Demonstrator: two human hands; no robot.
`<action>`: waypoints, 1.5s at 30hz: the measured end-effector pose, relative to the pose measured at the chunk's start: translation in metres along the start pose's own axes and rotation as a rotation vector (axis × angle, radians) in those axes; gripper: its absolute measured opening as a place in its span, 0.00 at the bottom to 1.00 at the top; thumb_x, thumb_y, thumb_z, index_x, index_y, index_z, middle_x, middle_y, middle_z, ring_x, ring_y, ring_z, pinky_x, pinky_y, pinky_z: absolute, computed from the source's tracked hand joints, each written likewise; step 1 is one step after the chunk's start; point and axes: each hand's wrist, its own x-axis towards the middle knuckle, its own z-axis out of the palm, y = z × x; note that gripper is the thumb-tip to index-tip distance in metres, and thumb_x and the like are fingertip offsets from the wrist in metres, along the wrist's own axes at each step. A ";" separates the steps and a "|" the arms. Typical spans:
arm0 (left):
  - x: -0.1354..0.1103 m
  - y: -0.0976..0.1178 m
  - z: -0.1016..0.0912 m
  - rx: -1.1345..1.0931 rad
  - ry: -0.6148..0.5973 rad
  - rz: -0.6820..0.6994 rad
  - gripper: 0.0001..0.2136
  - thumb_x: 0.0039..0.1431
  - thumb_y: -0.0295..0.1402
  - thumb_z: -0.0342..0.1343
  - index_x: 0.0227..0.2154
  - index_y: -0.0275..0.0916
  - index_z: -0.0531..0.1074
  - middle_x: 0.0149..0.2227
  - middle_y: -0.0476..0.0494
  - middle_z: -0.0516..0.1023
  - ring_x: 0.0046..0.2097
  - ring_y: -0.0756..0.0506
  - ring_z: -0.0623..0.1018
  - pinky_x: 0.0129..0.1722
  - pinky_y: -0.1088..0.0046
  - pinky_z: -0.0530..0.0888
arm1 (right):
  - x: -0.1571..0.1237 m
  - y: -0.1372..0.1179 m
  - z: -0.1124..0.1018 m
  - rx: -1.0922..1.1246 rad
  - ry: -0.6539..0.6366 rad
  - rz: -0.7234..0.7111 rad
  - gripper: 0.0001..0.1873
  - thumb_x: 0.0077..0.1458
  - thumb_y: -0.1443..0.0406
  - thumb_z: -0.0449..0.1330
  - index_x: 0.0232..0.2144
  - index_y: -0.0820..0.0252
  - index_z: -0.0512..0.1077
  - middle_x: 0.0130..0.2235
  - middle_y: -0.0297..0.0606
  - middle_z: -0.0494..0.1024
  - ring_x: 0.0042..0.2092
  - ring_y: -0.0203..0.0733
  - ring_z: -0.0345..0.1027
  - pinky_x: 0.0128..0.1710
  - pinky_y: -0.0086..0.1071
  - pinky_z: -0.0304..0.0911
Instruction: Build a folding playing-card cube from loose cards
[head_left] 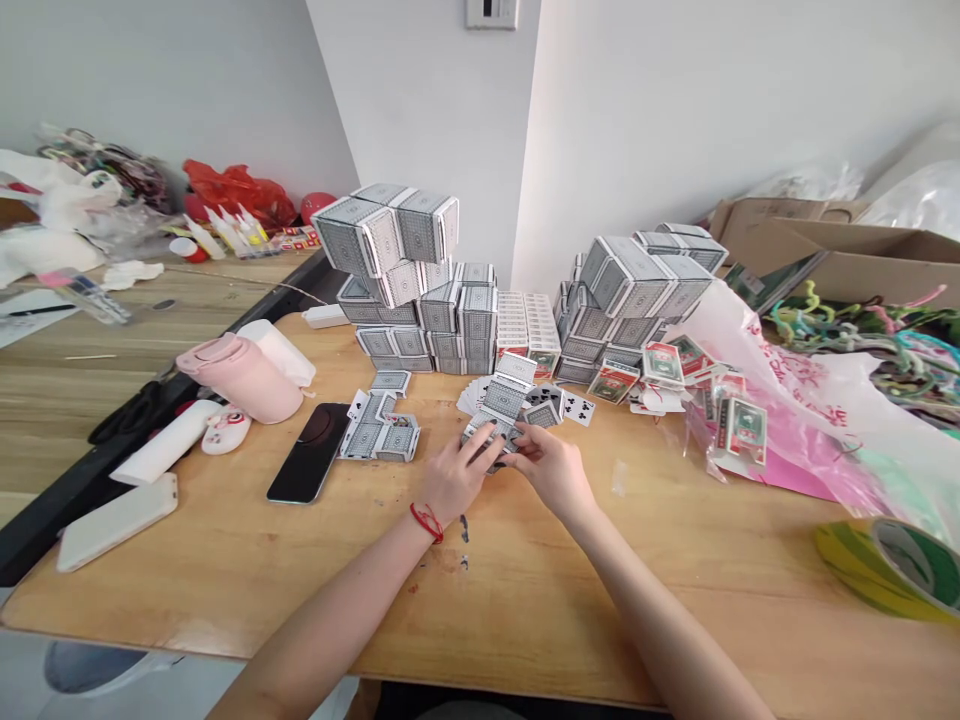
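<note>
Two hands work at the middle of a wooden surface [480, 610]. The left hand [454, 475], with one red string [427, 522] around its wrist, and the right hand [549, 470] meet over a small stack of playing cards [487, 437]. Both grips are closed together on that stack, the left fingers [480, 440] lying across its top and the right fingertips [525, 450] pinching its near edge. The stack sits low over the surface, its exact thickness hidden by the fingers.

Just beyond the hands lies one loose fan of cards [476, 395], with face-up club cards [577, 407] at its right end. Left of the hands is one low cluster of grey-backed card packs [379, 435], beside one black smartphone [309, 453]. Behind stand two large piles of grey-backed packs [409, 270] [630, 300], with one block of white-edged packs [527, 325] between them. To the right, several green-and-red card boxes [742, 430] lie on a pink-and-white plastic bag [795, 410]. One pink flask [240, 378] stands tilted on its side at the left, and one roll of green tape [892, 568] lies at the right.
</note>
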 end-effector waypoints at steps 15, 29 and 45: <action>0.012 0.008 -0.011 -0.595 0.022 -0.195 0.23 0.48 0.25 0.53 0.49 0.37 0.60 0.60 0.34 0.49 0.62 0.38 0.54 0.57 0.56 0.59 | -0.009 0.012 0.009 -0.003 0.146 -0.202 0.10 0.53 0.60 0.56 0.31 0.57 0.75 0.51 0.46 0.70 0.37 0.42 0.73 0.41 0.37 0.69; 0.023 0.004 0.003 -1.143 0.076 -0.716 0.19 0.55 0.31 0.49 0.50 0.39 0.64 0.52 0.40 0.70 0.52 0.43 0.70 0.50 0.67 0.67 | -0.008 0.031 0.036 0.679 0.111 0.328 0.24 0.46 0.55 0.60 0.45 0.58 0.67 0.50 0.43 0.71 0.47 0.46 0.68 0.45 0.39 0.66; 0.039 0.012 -0.002 -1.306 0.267 -0.732 0.11 0.53 0.34 0.52 0.39 0.37 0.71 0.40 0.44 0.76 0.42 0.44 0.74 0.42 0.69 0.69 | 0.008 -0.007 0.039 0.996 0.131 0.440 0.22 0.47 0.52 0.57 0.44 0.53 0.69 0.40 0.33 0.75 0.36 0.39 0.68 0.29 0.28 0.64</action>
